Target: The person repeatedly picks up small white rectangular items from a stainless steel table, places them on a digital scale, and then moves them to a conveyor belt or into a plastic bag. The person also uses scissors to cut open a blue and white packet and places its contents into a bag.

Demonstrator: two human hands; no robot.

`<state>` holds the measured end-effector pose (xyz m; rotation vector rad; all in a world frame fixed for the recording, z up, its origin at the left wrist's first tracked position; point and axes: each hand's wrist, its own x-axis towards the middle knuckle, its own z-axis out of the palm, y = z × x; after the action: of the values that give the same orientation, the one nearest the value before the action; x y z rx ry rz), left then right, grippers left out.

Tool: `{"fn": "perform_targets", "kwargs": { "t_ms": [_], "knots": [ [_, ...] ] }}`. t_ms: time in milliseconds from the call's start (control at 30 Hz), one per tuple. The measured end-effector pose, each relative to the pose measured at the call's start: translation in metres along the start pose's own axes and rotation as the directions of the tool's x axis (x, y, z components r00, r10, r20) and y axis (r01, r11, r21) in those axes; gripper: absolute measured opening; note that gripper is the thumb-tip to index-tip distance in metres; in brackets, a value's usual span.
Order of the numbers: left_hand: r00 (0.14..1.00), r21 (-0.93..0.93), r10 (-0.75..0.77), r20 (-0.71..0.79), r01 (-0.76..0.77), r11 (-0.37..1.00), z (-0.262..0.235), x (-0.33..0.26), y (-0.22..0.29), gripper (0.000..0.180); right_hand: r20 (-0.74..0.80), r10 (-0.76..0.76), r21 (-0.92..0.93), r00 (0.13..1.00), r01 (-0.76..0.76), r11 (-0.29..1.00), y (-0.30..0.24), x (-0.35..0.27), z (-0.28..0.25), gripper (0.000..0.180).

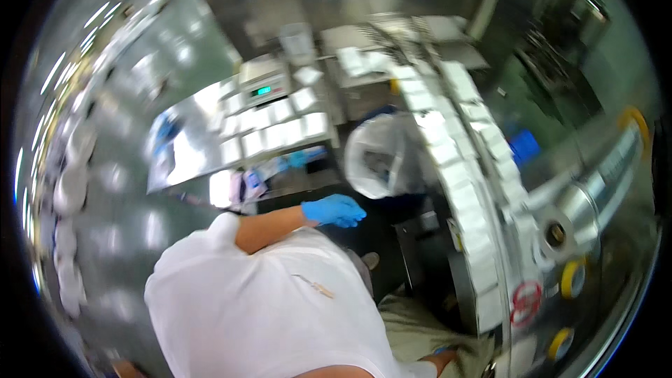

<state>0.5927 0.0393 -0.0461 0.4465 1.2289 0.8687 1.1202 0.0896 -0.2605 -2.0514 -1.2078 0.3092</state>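
Note:
My left hand point(334, 211), in a blue glove, hovers in front of my white shirt with its fingers stretched out and nothing visible in it. It is nearest to a bin with a white liner point(374, 161), and apart from it. Low in the picture, beside my light trousers, a little of my right hand point(444, 350) shows blue; its fingers are mostly hidden. Beyond the left hand, several white flat packets point(275, 136) lie in rows on a steel table point(164, 175). A scale point(264, 80) with a lit green display stands behind them.
To the right runs a long conveyor point(500, 238) with lines of white packets point(458, 185). Past it are a metal cylinder point(574, 213), yellow rings point(572, 278) and a blue container point(523, 147). A clear tub point(297, 43) stands behind the scale. Bags and cloths point(280, 166) fill the table's lower shelf.

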Motion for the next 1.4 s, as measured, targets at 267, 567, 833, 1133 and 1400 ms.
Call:
{"fn": "perform_targets", "kwargs": {
  "t_ms": [267, 567, 833, 1133, 1400],
  "knots": [
    [0.765, 0.212, 0.411, -0.495, -0.353, 0.911, -0.112, -0.101, 0.026, 0.034, 0.796, -0.266, 0.223, 0.544, 0.144, 0.964, -0.154, -0.109, 0.103, 0.029],
    [-0.629, 0.538, 0.556, -0.543, 0.248, 0.805, -0.458, -0.252, -0.05, 0.023, 0.978, -0.175, 0.144, 0.116, 0.236, 0.961, -0.291, -0.194, 0.205, 0.03],
    [-0.578, -0.138, 0.199, -0.791, 0.486, 0.863, -0.599, -0.396, -0.06, 0.087, 0.934, 0.275, -0.323, 0.229, 0.208, 0.923, -0.293, -0.227, 0.248, 0.031],
    [-0.387, 0.031, 0.286, -0.876, 0.548, 0.836, -0.632, -0.365, -0.15, 0.086, 0.606, 0.695, -0.675, 0.387, -0.212, 0.707, -0.218, -0.214, 0.195, 0.033],
    [-0.542, 0.357, 0.398, -0.74, 0.185, 0.916, -0.658, -0.33, -0.196, 0.053, 0.485, 0.871, -0.836, 0.08, 0.333, 0.435, -0.049, -0.215, 0.17, 0.029]
  ]
}}
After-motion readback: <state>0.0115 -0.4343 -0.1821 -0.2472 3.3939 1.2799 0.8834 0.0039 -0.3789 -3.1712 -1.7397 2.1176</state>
